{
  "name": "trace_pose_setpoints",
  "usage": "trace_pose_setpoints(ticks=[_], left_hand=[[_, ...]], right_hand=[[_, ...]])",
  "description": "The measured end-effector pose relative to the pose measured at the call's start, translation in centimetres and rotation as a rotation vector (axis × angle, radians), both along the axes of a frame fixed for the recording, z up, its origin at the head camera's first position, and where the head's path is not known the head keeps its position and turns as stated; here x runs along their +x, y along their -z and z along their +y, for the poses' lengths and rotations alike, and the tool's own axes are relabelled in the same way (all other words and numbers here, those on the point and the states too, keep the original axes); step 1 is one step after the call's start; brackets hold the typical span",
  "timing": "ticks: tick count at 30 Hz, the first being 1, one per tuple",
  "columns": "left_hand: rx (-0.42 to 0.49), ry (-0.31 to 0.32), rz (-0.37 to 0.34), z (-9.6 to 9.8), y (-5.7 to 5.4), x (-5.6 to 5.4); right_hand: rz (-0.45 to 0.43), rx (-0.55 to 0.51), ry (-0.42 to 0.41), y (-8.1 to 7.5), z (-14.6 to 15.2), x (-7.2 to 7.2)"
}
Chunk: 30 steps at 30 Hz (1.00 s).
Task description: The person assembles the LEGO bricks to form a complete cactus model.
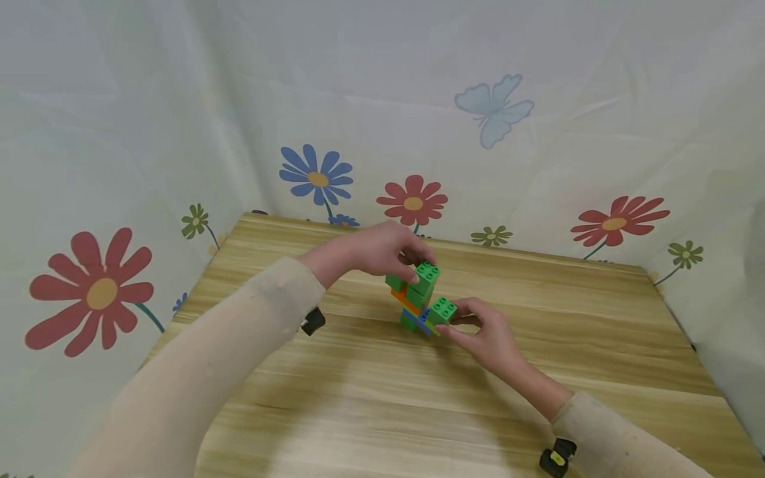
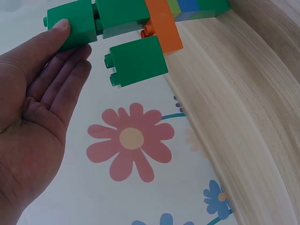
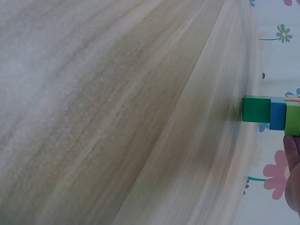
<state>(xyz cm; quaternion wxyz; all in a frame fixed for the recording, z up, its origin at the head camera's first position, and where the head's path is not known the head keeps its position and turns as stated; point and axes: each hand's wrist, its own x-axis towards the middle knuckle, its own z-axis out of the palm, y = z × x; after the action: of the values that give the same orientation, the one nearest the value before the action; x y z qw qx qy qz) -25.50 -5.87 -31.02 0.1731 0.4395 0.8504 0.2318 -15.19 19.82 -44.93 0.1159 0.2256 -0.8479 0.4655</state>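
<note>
A small upright build of toy building bricks (image 1: 416,302) stands on the table. My left hand (image 1: 385,249) pinches the topmost green brick (image 2: 72,26), thumb on its face and fingers behind. Below that brick come a second green brick (image 2: 123,18) and an orange brick (image 2: 164,28), which also bears a green side brick (image 2: 138,62). On the build's right, my right hand (image 1: 490,335) holds a green brick (image 1: 443,309) between thumb and fingers. Lower down sit a light green brick (image 3: 292,117), a blue brick (image 3: 277,113) and a green base brick (image 3: 256,108).
The wood-grain table (image 1: 335,411) spreads around the build. Behind and beside it hangs a pale cloth (image 1: 382,79) printed with flowers and a butterfly. Both sleeves carry dark wrist devices, such as the right strap (image 1: 557,458).
</note>
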Motion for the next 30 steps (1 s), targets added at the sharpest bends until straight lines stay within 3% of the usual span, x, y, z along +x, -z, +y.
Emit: trace_pose_setpoints(ticks=[13,30], left_hand=[[-0.006,0.012,-0.024,-0.01,0.27,0.13],[0.027,-0.039,-0.029,-0.39,0.67,0.81]], right_hand=[[-0.012,-0.001,0.012,-0.09,0.25,0.22],[-0.021,-0.011,-0.001,-0.23,0.19,0.23]])
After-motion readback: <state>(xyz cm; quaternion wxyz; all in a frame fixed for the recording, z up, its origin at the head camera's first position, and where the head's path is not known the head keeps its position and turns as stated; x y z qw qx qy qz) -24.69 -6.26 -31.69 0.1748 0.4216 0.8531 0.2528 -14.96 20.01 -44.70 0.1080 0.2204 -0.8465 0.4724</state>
